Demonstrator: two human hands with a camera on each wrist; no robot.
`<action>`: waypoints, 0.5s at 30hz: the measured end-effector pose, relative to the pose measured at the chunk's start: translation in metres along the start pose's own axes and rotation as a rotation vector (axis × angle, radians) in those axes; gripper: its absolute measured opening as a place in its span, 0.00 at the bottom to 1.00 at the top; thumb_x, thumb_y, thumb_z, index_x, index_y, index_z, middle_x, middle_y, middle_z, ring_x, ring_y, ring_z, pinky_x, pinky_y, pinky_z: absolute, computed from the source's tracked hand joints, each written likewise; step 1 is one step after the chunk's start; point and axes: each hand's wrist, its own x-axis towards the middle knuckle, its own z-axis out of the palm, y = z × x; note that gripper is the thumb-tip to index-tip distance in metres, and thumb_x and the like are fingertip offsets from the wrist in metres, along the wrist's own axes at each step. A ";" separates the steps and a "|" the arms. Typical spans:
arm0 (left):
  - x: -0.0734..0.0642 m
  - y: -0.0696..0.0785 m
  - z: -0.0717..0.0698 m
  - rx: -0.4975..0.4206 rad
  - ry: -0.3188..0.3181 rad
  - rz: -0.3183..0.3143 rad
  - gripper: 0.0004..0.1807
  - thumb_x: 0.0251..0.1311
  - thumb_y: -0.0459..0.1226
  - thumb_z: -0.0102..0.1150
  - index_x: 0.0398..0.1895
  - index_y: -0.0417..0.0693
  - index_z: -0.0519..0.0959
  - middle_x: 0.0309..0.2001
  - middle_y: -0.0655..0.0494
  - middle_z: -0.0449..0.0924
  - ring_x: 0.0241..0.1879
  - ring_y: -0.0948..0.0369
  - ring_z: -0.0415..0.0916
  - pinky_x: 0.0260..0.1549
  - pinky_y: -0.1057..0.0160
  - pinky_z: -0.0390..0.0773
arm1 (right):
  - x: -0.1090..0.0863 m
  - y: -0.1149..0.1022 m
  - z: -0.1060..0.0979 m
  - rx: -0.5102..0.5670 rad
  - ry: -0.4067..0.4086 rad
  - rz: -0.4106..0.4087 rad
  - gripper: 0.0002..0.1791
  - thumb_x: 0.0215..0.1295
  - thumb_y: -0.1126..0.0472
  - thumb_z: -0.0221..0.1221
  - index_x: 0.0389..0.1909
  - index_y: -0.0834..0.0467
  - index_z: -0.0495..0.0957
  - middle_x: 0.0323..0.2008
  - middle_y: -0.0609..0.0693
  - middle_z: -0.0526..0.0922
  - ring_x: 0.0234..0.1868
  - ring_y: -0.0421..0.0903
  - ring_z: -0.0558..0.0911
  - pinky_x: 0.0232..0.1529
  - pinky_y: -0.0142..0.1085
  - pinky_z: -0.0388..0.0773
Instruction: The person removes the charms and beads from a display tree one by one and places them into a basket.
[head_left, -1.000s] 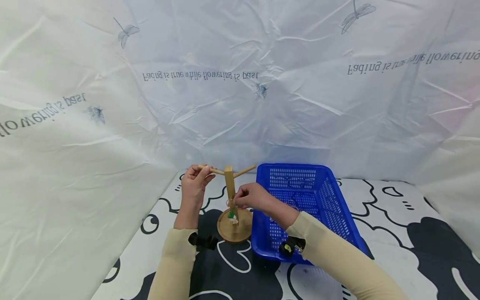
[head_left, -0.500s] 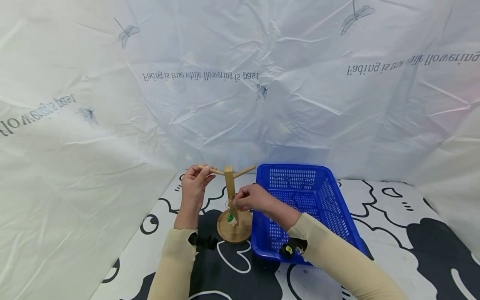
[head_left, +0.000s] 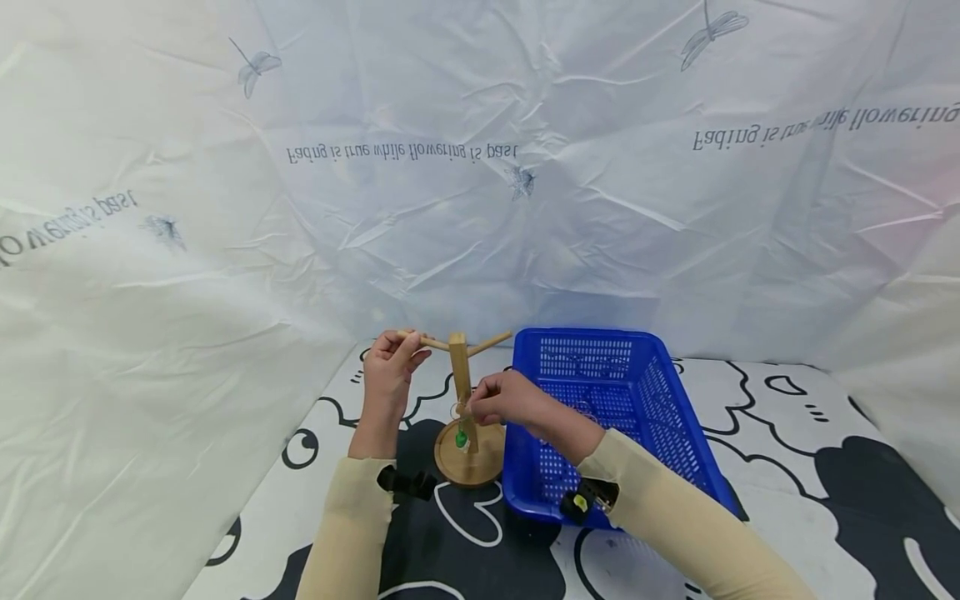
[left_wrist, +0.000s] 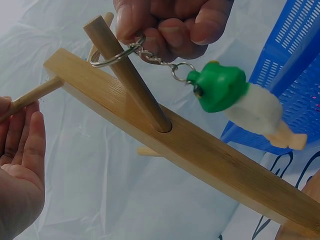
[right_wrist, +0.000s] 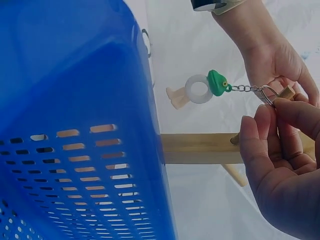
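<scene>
A wooden stand with several pegs rises as a post (head_left: 459, 367) from a round base (head_left: 448, 462). My left hand (head_left: 388, 367) holds an upper peg (left_wrist: 37, 95) by its end. With thumb and fingertips, my right hand (head_left: 502, 396) pinches the metal ring of a keychain (left_wrist: 222, 86) at a lower peg (left_wrist: 130, 82). In the left wrist view the ring loops round that peg near its tip. From a short chain hangs the keychain's figure, a green frog-like head (right_wrist: 217, 83) over a whitish ring-shaped body and beige feet.
Right of the stand is a blue plastic basket (head_left: 592, 332) with perforated walls; small clear or metallic items lie inside. A black and white patterned cloth (head_left: 780, 467) covers the table. White printed sheeting (head_left: 450, 233) closes off the back and sides.
The green and white figure swings and turns a little below the right hand. The right hand dips slightly; the left hand stays on its peg.
</scene>
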 end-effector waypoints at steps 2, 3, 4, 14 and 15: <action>0.000 -0.001 0.000 0.006 0.007 0.001 0.15 0.71 0.25 0.53 0.30 0.52 0.80 0.32 0.63 0.85 0.36 0.69 0.87 0.40 0.71 0.88 | 0.000 0.000 0.000 0.005 0.003 0.010 0.06 0.67 0.65 0.62 0.39 0.64 0.84 0.44 0.57 0.87 0.40 0.43 0.85 0.50 0.40 0.89; 0.000 -0.001 -0.001 0.010 0.010 0.000 0.15 0.71 0.25 0.54 0.30 0.52 0.80 0.32 0.63 0.85 0.37 0.69 0.87 0.40 0.71 0.88 | 0.000 0.000 0.001 0.008 0.003 0.012 0.06 0.67 0.64 0.62 0.39 0.64 0.84 0.44 0.56 0.87 0.40 0.43 0.84 0.50 0.40 0.89; 0.000 -0.002 -0.001 0.014 0.013 0.002 0.15 0.71 0.25 0.54 0.30 0.52 0.80 0.33 0.63 0.85 0.37 0.69 0.87 0.41 0.71 0.88 | -0.001 0.000 0.001 0.009 0.002 0.013 0.06 0.67 0.64 0.63 0.39 0.64 0.84 0.44 0.55 0.87 0.40 0.44 0.84 0.50 0.40 0.89; -0.001 -0.001 0.000 -0.001 0.000 0.003 0.15 0.71 0.25 0.53 0.30 0.52 0.80 0.33 0.63 0.85 0.37 0.69 0.87 0.41 0.71 0.88 | -0.004 0.000 0.002 0.029 -0.004 0.007 0.06 0.67 0.65 0.62 0.40 0.65 0.84 0.42 0.55 0.86 0.40 0.43 0.84 0.54 0.43 0.88; -0.002 -0.001 0.000 -0.003 0.000 0.002 0.15 0.71 0.24 0.53 0.30 0.52 0.80 0.32 0.63 0.85 0.37 0.69 0.87 0.41 0.71 0.88 | -0.005 0.000 0.002 0.027 -0.006 0.006 0.06 0.68 0.65 0.62 0.40 0.65 0.84 0.42 0.55 0.86 0.40 0.43 0.84 0.55 0.44 0.88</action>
